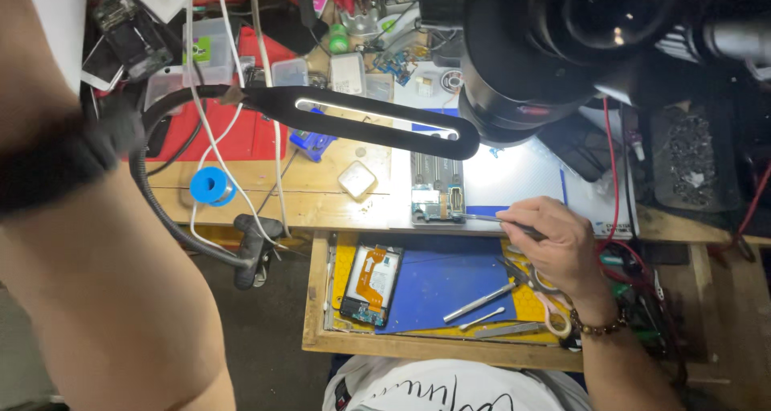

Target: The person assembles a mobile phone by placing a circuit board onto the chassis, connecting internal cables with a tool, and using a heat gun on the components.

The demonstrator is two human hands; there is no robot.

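The person's right hand [554, 246], in the right centre of the frame, has its fingers pinched around a thin dark-handled metal probe [498, 219] whose tip reaches left to the lower edge of a small silver metal holder clamping a circuit board [438, 188]. That holder sits at the centre of the frame on the front edge of a white work mat [522, 178], with a gold-coloured connector strip and dark components showing at its near end. Room above it is tight: a flat black lamp bar with a lit slot [361, 119] crosses just over it from the left, and a large black microscope head [546, 49] hangs over the upper right. Below, an open wooden drawer [434, 345] lined with a blue mat [446, 278] holds an opened phone with an orange flex cable [372, 283] at its left and loose metal tools at its right, under the wrist. The left arm [96, 242] fills the left of the frame, blurred; its hand is beyond the upper edge, so its grip cannot be told.
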